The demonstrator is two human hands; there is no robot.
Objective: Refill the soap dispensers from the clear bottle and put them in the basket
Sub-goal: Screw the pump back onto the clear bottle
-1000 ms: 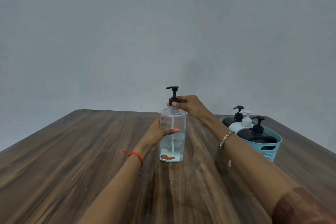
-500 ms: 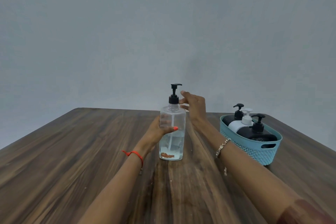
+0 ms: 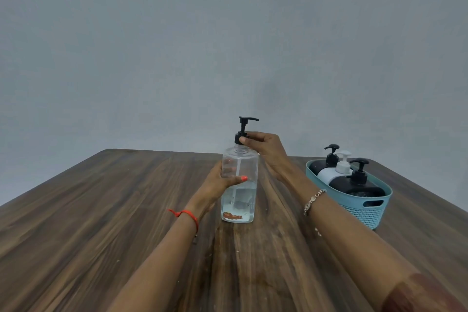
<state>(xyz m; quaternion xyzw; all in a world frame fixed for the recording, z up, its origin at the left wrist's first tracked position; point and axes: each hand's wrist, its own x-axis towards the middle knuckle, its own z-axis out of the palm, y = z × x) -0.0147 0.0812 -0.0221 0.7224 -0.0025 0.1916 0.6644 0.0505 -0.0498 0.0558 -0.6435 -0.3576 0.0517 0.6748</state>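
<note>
Two hands work on the clear bottle [image 3: 239, 185], which stands upright on the wooden table [image 3: 101, 223] about midway between its left and right edges and well back from the near edge. Nearest, the left hand [image 3: 217, 186] wraps the bottle's body, thumb across the front, steadying it on the tabletop. Above it, the right hand [image 3: 266, 147] pinches the black collar of the pump [image 3: 243, 132] at the neck. Half a second ago those fingers were spread and off the collar; a second ago they gripped it as now. That grip, release and re-grip reads as turns of the cap, and the nozzle has swung from pointing left to pointing right, which fits. Whether the cap is being tightened or loosened cannot be told from this.

Liquid fills only the lower part of the bottle, with a reddish-brown patch at its base. Further back, by the right edge, the blue basket [image 3: 364, 206] already holds three dispensers: the rear black dispenser [image 3: 326, 163], the white dispenser [image 3: 336, 171] and the front black dispenser [image 3: 359, 185], all lying tilted. With all three in the basket, the task looks close to finished, the clear bottle probably being closed.
</note>
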